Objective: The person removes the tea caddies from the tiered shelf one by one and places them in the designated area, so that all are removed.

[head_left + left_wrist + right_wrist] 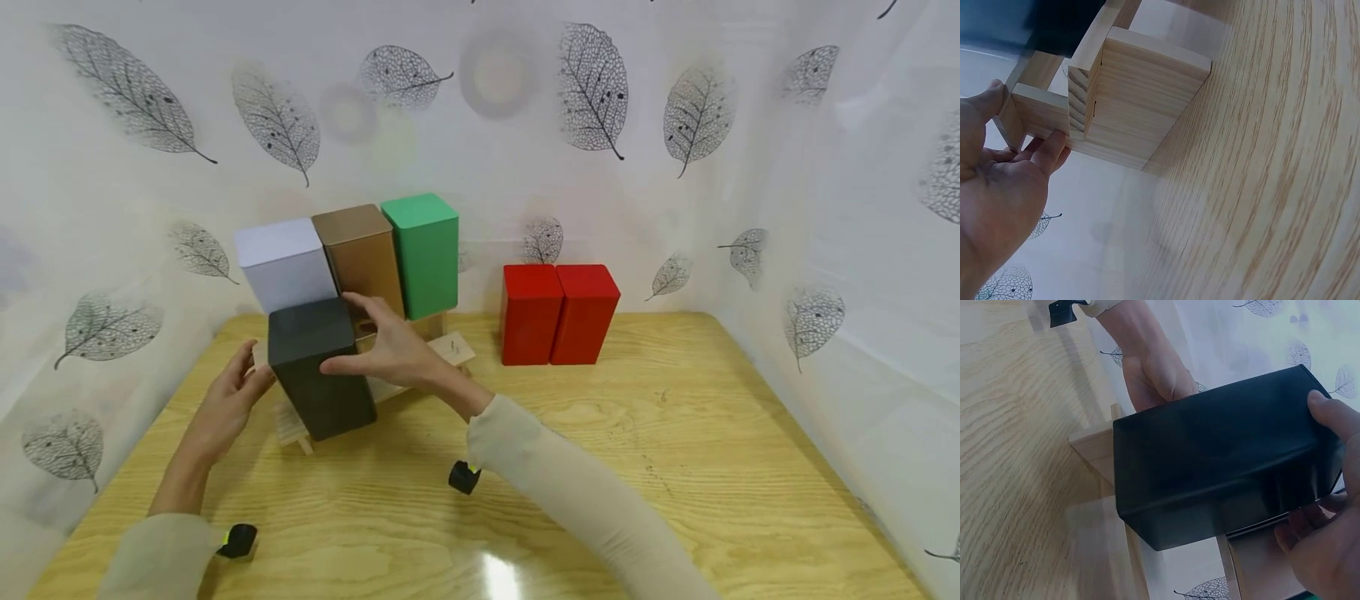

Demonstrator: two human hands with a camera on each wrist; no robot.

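Grips black box [324, 390], long axis near-upright, just left of nearer right hand [393, 348]. Pinches wooden rack [1138, 94] with left hand [1007, 190].

Pictured on the rack's [455, 345] back tier, three boxes [378, 275] abreast | at rack's front, fourth box [330, 396] | right of rack, two boxes [528, 325] side by side | under rack, tabletop [660, 450] | behind rack, backdrop [487, 183]
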